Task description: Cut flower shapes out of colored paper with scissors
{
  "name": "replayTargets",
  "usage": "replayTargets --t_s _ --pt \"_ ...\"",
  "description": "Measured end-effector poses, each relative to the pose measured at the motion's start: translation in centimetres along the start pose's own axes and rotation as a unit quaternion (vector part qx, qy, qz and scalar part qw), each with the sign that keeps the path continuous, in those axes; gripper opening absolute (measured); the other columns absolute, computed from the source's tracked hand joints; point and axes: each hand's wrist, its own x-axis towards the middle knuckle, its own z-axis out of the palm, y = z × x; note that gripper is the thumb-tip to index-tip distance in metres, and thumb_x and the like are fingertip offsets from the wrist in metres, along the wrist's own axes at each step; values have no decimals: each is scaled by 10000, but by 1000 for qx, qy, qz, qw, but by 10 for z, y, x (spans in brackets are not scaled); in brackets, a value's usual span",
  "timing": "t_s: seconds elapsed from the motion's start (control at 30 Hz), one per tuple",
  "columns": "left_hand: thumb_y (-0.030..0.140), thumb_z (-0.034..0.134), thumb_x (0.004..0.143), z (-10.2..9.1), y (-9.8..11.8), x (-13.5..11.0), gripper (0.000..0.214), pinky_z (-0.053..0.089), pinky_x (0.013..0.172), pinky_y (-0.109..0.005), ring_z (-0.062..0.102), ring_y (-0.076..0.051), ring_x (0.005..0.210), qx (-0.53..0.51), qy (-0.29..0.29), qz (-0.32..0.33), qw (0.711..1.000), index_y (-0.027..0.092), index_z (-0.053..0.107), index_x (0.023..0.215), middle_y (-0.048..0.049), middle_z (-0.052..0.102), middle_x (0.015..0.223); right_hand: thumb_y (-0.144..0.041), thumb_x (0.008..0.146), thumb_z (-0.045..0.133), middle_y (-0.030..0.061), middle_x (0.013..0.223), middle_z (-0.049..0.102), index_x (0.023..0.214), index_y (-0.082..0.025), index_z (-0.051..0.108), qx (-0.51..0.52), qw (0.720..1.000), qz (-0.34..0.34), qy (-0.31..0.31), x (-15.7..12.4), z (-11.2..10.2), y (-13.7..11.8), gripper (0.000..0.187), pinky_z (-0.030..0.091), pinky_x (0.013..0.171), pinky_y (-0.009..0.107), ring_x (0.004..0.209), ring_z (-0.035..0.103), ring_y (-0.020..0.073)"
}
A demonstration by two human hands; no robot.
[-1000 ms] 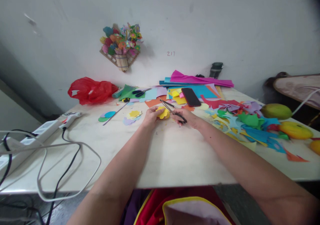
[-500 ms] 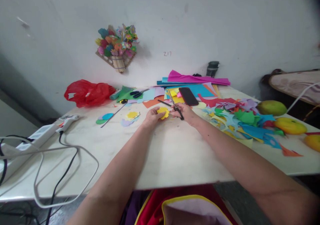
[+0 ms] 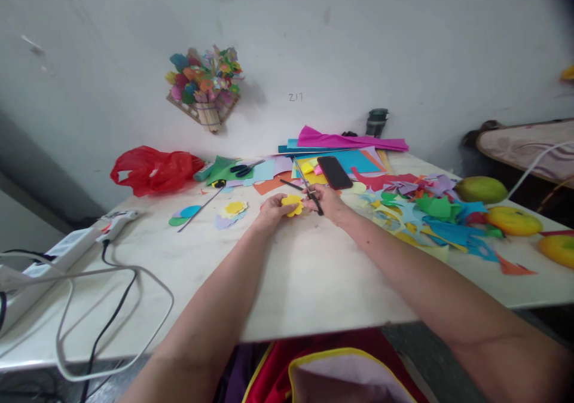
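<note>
Pinching the yellow paper flower [image 3: 292,205] at its left edge, the left hand [image 3: 272,210] held it just above the table [image 3: 296,289], near the middle of the work area, with its scalloped outline facing up toward the wearer. The right hand [image 3: 329,202] had its grip closed around the dark handles of the scissors [image 3: 316,205], just beside the flower.

The main change lay in how these two things stood to each other. A second earlier the blades slanted low across the far side of the flower, which was tipped; now they pointed steeply away toward the coloured sheets [image 3: 368,162], and the flower showed nearly flat. That suggested a pause in the cutting, with the outline turned to view, since the blades appeared clear of the paper. Whether they were fully together was too small to tell.

A dark slim stick [image 3: 290,184] lay just beyond the hands, and the phone [image 3: 334,172] rested farther back. To the left, another yellow flower [image 3: 235,208] lay on pale cut pieces, apart from the left hand. Loose paper scraps [image 3: 442,207] covered the table's right side, near the mangoes [image 3: 513,220].
</note>
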Motion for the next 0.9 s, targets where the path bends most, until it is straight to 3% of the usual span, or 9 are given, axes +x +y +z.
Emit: replayTargets --t_s 0.13,0.3,0.43,0.53,0.67,0.9 --pt "345 890 512 1 2 -2 395 481 574 -243 614 -122 569 -19 7 -1 1000 142 615 709 -23 677 666 -201 489 837 -60 563 578 827 -189 596 3 1000 8 2 -3 4 -2 415 486 517 237 525 578 117" --pt "323 880 531 1 6 -6 384 500 632 -254 630 -126 627 -36 28 4 999 136 650 774 -25 688 735 -194 503 834 -59 568 587 828 -181 582 3 999 42 -19 -7 8 -5 412 428 458 208 448 545 90" --pt "330 868 554 -1 5 -5 384 494 625 -254 627 -129 628 -23 15 4 1000 124 672 813 -41 694 750 -207 529 822 -56 550 578 846 -188 588 -19 999 37 18 -6 4 -10 395 407 437 205 461 558 108" --pt "327 864 560 -2 3 -4 375 486 619 -250 628 -130 621 -5 2 3 1000 120 683 815 -51 701 751 -203 491 834 -50 602 603 835 -194 594 -14 999 20 38 -4 1 -11 419 449 481 225 492 573 110" --pt "341 868 554 -2 1 -4 376 485 619 -256 638 -143 616 19 -6 -2 1000 123 685 800 -54 705 741 -201 476 831 -44 658 631 852 -193 599 -4 1000 3 20 -3 2 -9 442 499 565 255 536 582 109" --pt "368 876 538 1 1 -4 364 464 579 -234 605 -121 580 26 7 -7 1000 135 651 703 -29 683 676 -188 507 800 -65 566 601 829 -198 586 -26 999 16 36 -5 9 -7 387 463 506 240 494 539 106"
